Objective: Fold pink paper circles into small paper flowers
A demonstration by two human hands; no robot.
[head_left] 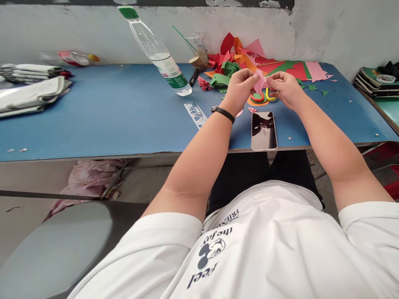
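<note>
Both hands meet over the blue table at a small piece of pink paper [258, 83]. My left hand [241, 87] pinches it between thumb and fingertips on one side. At its other edge, my right hand [285, 88] is closed with thumb and forefinger on the paper. Just under the hands lie scissors with a red and a yellow handle loop [272, 95], their blades hidden. Nearer me a phone [264, 131] rests face up. A small folded pink piece [252, 110] sits by the phone's top edge. A clear stencil ruler [195, 114] is partly covered by my left forearm.
A tall water bottle [170, 72] with a green cap stands left of my hands. Behind them is a heap of coloured paper scraps [230, 54]. Folded cloth-like sheets [28, 93] lie at the far left; stacked books [377, 83] are at the right. A grey stool [68, 245] stands lower left.
</note>
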